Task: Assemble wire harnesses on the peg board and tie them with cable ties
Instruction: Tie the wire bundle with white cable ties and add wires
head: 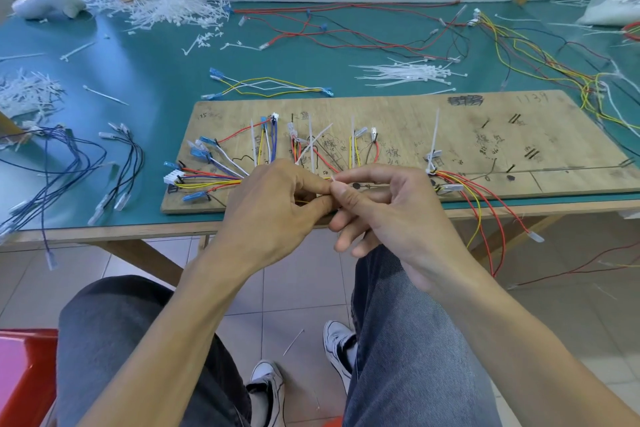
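A wooden peg board (485,135) lies on the green table, with a harness of red, yellow, blue and white wires (214,177) strung over its pegs. Several white cable ties (434,135) stand up from the bundle. My left hand (277,198) and right hand (384,204) meet at the board's front edge over the wire bundle. Both pinch a thin white cable tie (333,179) between thumb and forefinger, fingertips touching. The stretch of bundle under my hands is hidden.
A bundle of loose cable ties (408,74) lies behind the board, with tie offcuts (166,12) at the back left. Spare wires lie around: red and black (346,31), yellow (540,59), blue and black (69,156). A white tool (48,3) sits far left.
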`<state>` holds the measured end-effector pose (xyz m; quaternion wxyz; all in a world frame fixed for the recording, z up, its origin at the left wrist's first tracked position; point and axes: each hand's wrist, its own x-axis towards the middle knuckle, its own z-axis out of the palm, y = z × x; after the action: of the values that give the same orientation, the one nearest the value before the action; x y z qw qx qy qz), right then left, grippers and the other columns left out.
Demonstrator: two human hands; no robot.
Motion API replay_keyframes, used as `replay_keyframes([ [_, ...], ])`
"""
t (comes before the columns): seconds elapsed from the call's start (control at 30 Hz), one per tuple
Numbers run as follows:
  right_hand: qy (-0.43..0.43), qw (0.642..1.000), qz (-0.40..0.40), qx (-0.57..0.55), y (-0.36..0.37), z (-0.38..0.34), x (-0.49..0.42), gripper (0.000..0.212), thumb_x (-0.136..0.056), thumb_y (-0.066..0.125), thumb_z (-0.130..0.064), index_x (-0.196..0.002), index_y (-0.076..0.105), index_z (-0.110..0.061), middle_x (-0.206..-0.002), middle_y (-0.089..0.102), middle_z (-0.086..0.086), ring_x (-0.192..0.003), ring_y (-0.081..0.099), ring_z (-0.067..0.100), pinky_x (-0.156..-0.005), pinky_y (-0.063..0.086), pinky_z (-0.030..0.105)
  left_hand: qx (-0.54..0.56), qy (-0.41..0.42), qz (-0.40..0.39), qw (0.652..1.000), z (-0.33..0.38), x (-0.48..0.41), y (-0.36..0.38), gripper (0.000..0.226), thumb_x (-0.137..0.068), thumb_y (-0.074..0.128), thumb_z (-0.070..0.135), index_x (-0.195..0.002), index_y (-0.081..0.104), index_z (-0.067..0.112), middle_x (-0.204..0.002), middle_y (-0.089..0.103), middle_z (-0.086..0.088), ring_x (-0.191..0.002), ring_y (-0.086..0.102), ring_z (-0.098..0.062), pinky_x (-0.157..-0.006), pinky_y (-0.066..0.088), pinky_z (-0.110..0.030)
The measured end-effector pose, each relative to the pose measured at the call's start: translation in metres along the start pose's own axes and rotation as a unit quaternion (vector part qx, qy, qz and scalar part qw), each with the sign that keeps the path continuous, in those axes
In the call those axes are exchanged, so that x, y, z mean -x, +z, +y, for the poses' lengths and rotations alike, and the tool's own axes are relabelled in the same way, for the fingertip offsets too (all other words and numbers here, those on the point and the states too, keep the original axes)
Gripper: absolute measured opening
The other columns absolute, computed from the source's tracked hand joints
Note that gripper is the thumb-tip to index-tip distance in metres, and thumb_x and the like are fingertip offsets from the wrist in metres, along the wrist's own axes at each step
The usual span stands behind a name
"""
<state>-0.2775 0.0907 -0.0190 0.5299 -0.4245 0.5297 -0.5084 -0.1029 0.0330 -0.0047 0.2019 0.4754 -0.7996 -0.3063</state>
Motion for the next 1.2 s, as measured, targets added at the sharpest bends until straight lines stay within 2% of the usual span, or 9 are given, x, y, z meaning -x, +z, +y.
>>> replay_keyframes([
  [0.13,-0.028,0.999,-0.007,0.042,-0.006,-0.002,-0.002,0.006,-0.097,0.075,-0.018,-0.101,0.077,-0.014,-0.069,0.073,0.019,-0.048,0.069,0.029,-0.037,0.046,0.025,0.054,-0.013,-0.028,0.998,0.001,-0.001,-0.001,0.019,-0.089,0.062,0.057,-0.095,0.08,0.052,-0.079,0.078,0.009,-0.089,0.075,-0.023,-0.082,0.06,-0.053],
  [0.27,-0.06,0.985,-0.03,0.156,-0.013,-0.012,-0.011,0.006,-0.097,0.076,-0.019,-0.095,0.076,-0.013,-0.064,0.072,0.009,-0.045,0.064,0.019,-0.038,0.042,0.022,0.053,0.002,-0.028,0.998,0.0,-0.004,-0.003,0.016,-0.091,0.065,0.053,-0.093,0.08,0.05,-0.076,0.076,0.006,-0.085,0.071,-0.03,-0.077,0.058,-0.057],
  [0.4,-0.173,0.921,-0.05,0.347,-0.021,-0.025,-0.021,0.009,-0.091,0.082,-0.022,-0.086,0.075,-0.019,-0.058,0.058,0.002,-0.051,0.046,0.005,-0.055,0.039,0.02,0.051,-0.002,-0.02,0.999,0.001,-0.003,-0.002,0.02,-0.087,0.064,0.061,-0.097,0.079,0.053,-0.073,0.075,0.006,-0.083,0.069,-0.029,-0.075,0.058,-0.057],
  [0.6,-0.188,0.932,-0.057,0.304,-0.021,-0.017,-0.023,0.011,-0.091,0.082,-0.018,-0.086,0.074,-0.014,-0.083,0.068,-0.003,-0.066,0.064,0.028,-0.069,0.055,0.048,0.077,0.002,-0.042,0.996,-0.001,-0.003,-0.004,0.016,-0.089,0.066,0.055,-0.097,0.079,0.05,-0.075,0.075,0.005,-0.081,0.069,-0.027,-0.077,0.059,-0.056],
  [0.73,-0.171,0.946,-0.031,0.274,-0.021,-0.009,-0.025,0.01,-0.093,0.08,-0.019,-0.087,0.072,-0.017,-0.08,0.071,-0.007,-0.073,0.071,0.025,-0.072,0.059,0.044,0.14,0.012,-0.067,0.988,-0.003,-0.001,-0.009,0.031,-0.094,0.075,0.02,-0.118,0.072,0.04,-0.076,0.075,-0.001,-0.086,0.073,-0.024,-0.09,0.06,-0.049],
  [0.9,-0.163,0.947,-0.039,0.274,-0.021,-0.007,-0.028,0.013,-0.094,0.08,-0.023,-0.087,0.071,-0.017,-0.065,0.064,-0.02,-0.055,0.056,0.007,-0.058,0.047,0.024,0.12,0.008,-0.042,0.992,-0.001,-0.002,-0.015,0.018,-0.091,0.061,0.038,-0.109,0.061,0.038,-0.068,0.073,0.002,-0.057,0.058,-0.005,-0.055,0.044,-0.016],
  [1.0,-0.157,0.95,-0.045,0.265,-0.021,-0.011,-0.029,0.015,-0.095,0.078,-0.025,-0.087,0.07,-0.015,-0.067,0.063,-0.02,-0.052,0.054,0.008,-0.053,0.043,0.022,-0.048,0.054,0.053,0.996,0.006,-0.003,-0.013,0.007,-0.101,0.058,0.042,-0.102,0.062,0.037,-0.066,0.069,0.01,-0.065,0.061,-0.007,-0.064,0.052,-0.034],
  [1.07,-0.157,0.951,-0.047,0.262,-0.021,-0.012,-0.03,0.014,-0.096,0.078,-0.023,-0.088,0.071,-0.013,-0.075,0.065,-0.014,-0.057,0.06,0.024,-0.054,0.046,0.031,-0.118,0.073,0.084,0.987,0.012,-0.004,-0.014,0.012,-0.101,0.056,0.048,-0.101,0.064,0.04,-0.071,0.066,0.018,-0.073,0.062,-0.007,-0.07,0.055,-0.039],
  [1.2,-0.151,0.953,-0.054,0.255,-0.023,-0.012,-0.032,0.013,-0.095,0.078,-0.022,-0.089,0.071,-0.013,-0.075,0.065,-0.014,-0.056,0.058,0.017,-0.054,0.048,0.031,-0.113,0.066,0.077,0.988,0.017,-0.011,-0.018,0.016,-0.095,0.06,0.049,-0.092,0.071,0.038,-0.074,0.067,0.021,-0.08,0.066,-0.009,-0.073,0.057,-0.041],
])
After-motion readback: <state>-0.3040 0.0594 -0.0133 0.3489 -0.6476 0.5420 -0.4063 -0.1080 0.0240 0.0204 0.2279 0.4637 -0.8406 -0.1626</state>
